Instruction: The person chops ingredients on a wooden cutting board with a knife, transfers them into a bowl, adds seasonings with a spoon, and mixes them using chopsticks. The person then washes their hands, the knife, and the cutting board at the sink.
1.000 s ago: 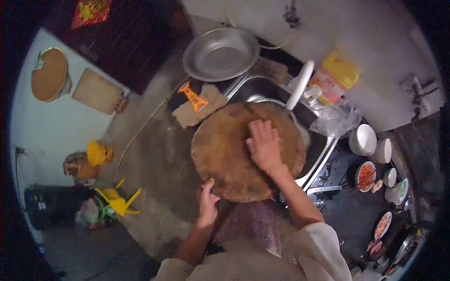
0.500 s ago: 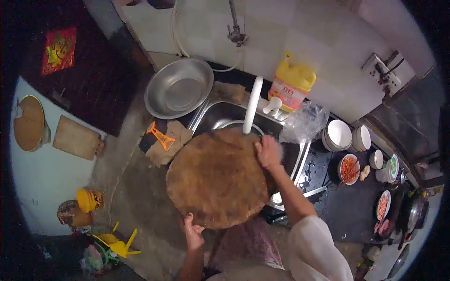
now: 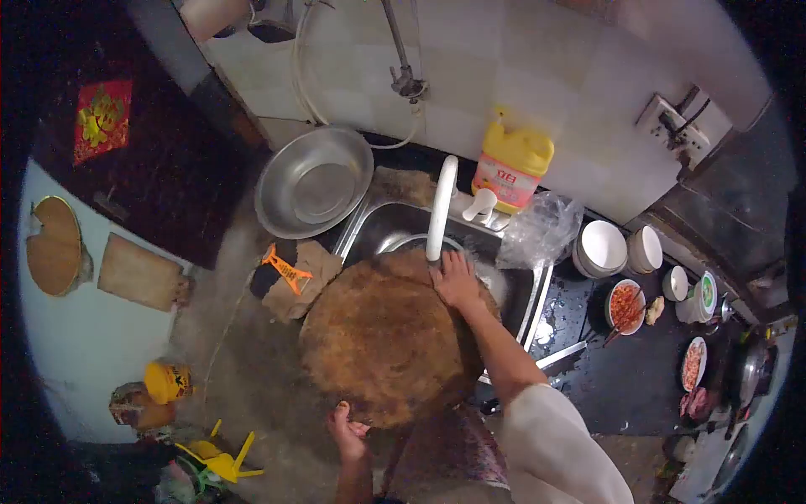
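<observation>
A large round wooden chopping board (image 3: 390,336) lies over the near part of the sink (image 3: 357,228), under the white faucet (image 3: 442,206). My left hand (image 3: 348,430) grips its near-left edge, the thumb up at the rim and the other fingers partly hidden underneath. At the far side, my right hand (image 3: 457,281) rests flat on the board's wet top, fingers spread and pointing toward the faucet. Part of a round metal rim (image 3: 411,242) shows in the sink behind the board.
A metal basin (image 3: 315,181) stands left of the sink, above brown cloth (image 3: 306,286). Behind are a yellow detergent jug (image 3: 512,164) and a plastic bag (image 3: 541,231). On the right counter sit stacked bowls (image 3: 602,248), a bowl of chopped red food (image 3: 625,307) and a knife (image 3: 562,354).
My right hand has slid from the board's right edge leftward onto its top. My left hand stays at the near edge. The whole view has shifted slightly.
</observation>
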A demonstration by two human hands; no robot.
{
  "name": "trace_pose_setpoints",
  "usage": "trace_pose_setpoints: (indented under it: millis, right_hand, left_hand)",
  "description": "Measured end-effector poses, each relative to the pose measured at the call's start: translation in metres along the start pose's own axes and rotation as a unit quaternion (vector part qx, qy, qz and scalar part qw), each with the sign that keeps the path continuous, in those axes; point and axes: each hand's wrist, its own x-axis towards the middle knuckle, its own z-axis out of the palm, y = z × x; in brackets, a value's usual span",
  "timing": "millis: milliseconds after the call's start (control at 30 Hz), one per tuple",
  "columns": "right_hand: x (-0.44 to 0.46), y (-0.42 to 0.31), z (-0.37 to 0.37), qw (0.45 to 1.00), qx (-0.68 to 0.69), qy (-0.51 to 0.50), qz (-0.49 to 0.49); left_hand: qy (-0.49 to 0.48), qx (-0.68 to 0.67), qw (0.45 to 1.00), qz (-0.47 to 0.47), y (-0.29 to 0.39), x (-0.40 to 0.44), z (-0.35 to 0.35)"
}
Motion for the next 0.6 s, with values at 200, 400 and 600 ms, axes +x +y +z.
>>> trace_pose_setpoints:
  millis: [200, 400, 600]
  right_hand:
    - [-0.152, -0.073, 0.019, 0.979, 0.051, -0.049, -0.192]
    - [-0.155, -0.042, 0.031, 0.909, 0.009, 0.022, -0.416]
    - [-0.026, 0.077, 0.017, 0.970, -0.038, 0.189, -0.149]
  left_hand:
    - [-0.080, -0.030, 0.996, 0.014, -0.012, 0.005, -0.003]
    - [-0.107, -0.036, 0.994, -0.002, -0.002, 0.002, 0.002]
    - [-0.030, 0.032, 0.998, 0.055, -0.010, 0.003, 0.001]
